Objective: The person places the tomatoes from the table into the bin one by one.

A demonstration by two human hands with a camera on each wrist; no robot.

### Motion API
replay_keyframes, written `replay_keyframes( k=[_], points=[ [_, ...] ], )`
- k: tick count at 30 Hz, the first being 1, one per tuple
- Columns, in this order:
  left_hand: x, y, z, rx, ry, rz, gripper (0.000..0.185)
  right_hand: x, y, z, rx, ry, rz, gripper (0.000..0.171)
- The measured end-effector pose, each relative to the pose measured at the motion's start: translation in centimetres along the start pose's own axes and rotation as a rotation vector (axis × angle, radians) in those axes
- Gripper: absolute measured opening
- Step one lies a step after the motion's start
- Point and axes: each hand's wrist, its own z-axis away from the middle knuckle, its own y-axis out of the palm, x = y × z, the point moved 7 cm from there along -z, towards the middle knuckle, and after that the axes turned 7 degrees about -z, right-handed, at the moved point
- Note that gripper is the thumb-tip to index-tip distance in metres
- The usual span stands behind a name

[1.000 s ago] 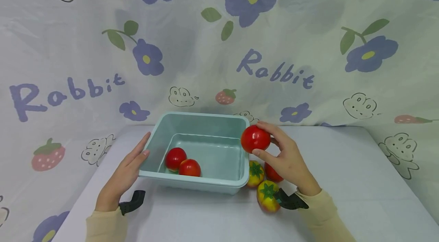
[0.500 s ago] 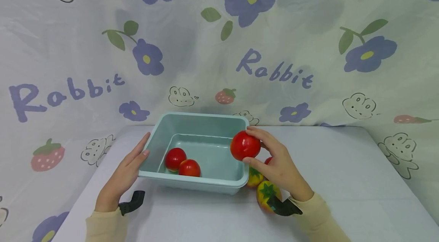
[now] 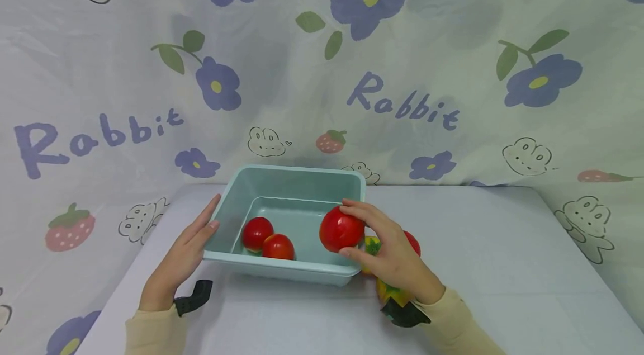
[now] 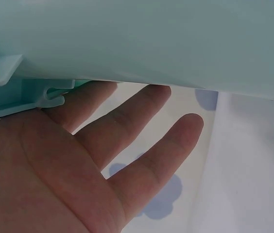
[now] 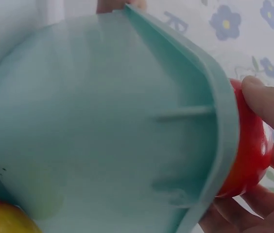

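Tomato (image 3: 341, 229) pinched in the right hand (image 3: 397, 257) grip, just inside the tub (image 3: 297, 173) rim; left hand (image 3: 183, 257) flat, fingers spread, against the wall; clipping the rim risks tipping it.

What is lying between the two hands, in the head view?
The green tub lies between them, with two tomatoes inside. The left hand rests on its left wall; the right hand holds a red tomato above its right side.
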Motion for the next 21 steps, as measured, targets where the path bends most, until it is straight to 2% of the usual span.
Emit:
replay_keyframes(
  k=[6,21],
  points=[
    [0.0,0.0,0.0,0.003,-0.005,0.004,0.057,0.0,0.7,0.1,0.008,-0.003,-0.003,0.067],
    [0.1,0.0,0.0,0.006,-0.018,0.002,0.058,0.0,1.2,0.1,0.065,0.007,0.106,0.062]
  ],
)
